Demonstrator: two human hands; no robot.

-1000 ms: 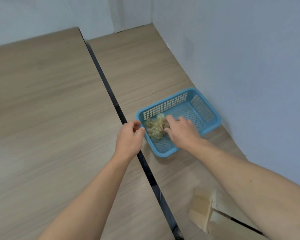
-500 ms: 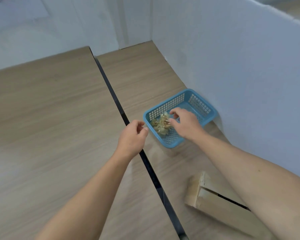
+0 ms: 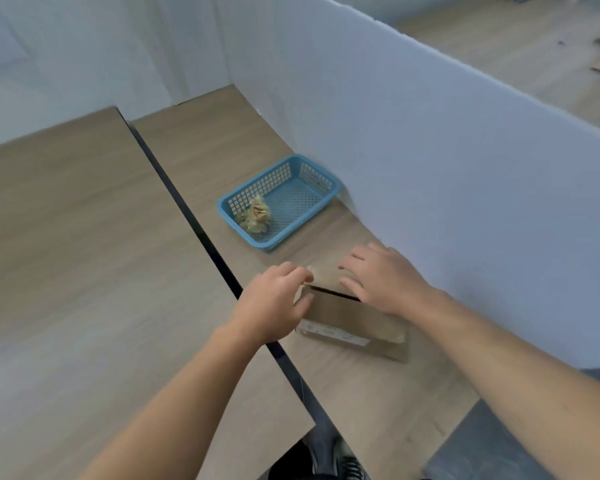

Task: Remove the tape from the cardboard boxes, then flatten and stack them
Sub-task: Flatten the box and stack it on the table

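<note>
Touching box (image 3: 354,317) now: left hand (image 3: 274,306), right hand (image 3: 385,278)

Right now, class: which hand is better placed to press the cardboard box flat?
Probably the right. The right hand lies spread, palm down, over the top of the box, while the left hand only grips its left end, fingers curled.
</note>
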